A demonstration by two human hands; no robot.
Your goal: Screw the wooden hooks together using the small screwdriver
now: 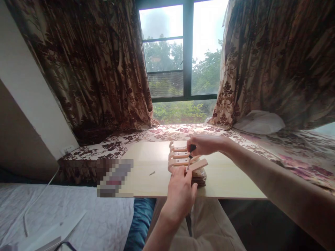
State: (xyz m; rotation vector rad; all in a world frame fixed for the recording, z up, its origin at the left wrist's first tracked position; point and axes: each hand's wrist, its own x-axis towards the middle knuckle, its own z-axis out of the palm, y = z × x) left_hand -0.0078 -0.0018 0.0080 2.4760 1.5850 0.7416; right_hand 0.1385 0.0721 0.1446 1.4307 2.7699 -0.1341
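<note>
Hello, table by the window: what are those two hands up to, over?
Right hand gripping black-handled screwdriver, shaft pointing down. Left hand on pale, curved wooden slats. Small thin piece lying to the left, apart from both hands.

Home, a bedroom by the looks | beyond the grip of the right hand (pixel 205 143): window (pixel 167 55), floral curtains (pixel 104 69), patterned sill cloth (pixel 162 133) | and down to the grip's left, quilted bedding (pixel 99 216)!

Daylight is pouring through window (pixel 187 52), sky (pixel 209 28) glaring white; curtains (pixel 104 69) are hanging mostly shadowed; blocky pixels (pixel 115 177) are masking left end of table (pixel 149 157).
</note>
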